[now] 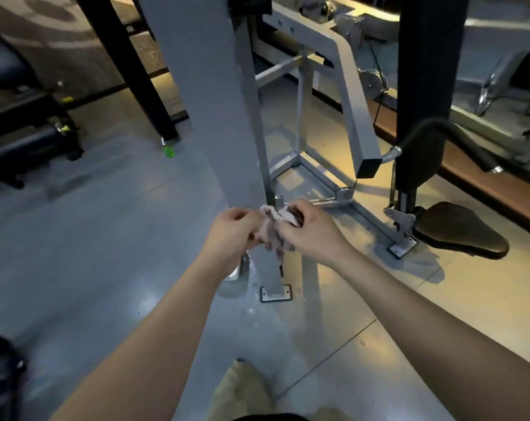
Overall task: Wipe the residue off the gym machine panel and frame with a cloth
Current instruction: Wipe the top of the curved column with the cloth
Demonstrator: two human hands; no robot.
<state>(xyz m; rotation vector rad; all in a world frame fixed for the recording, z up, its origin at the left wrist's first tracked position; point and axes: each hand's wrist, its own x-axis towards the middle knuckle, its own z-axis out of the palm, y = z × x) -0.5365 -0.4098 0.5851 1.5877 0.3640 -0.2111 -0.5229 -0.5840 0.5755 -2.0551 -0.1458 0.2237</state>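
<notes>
A small crumpled pale cloth (274, 229) with dark marks is bunched between both my hands, in front of the lower part of the grey panel (209, 86) of the gym machine. My left hand (232, 230) grips the cloth's left side with curled fingers. Curled fingers of my right hand (310, 230) pinch its right side. The panel slants down to a foot plate (275, 294) on the floor. Behind it the grey tube frame (348, 95) runs back and to the right.
A black padded seat (461, 230) sticks out at the right under a black upright pad (426, 86). A dark bench machine (24, 126) stands at the left. A small green object (169, 152) lies on the grey floor. My feet show at the bottom edge.
</notes>
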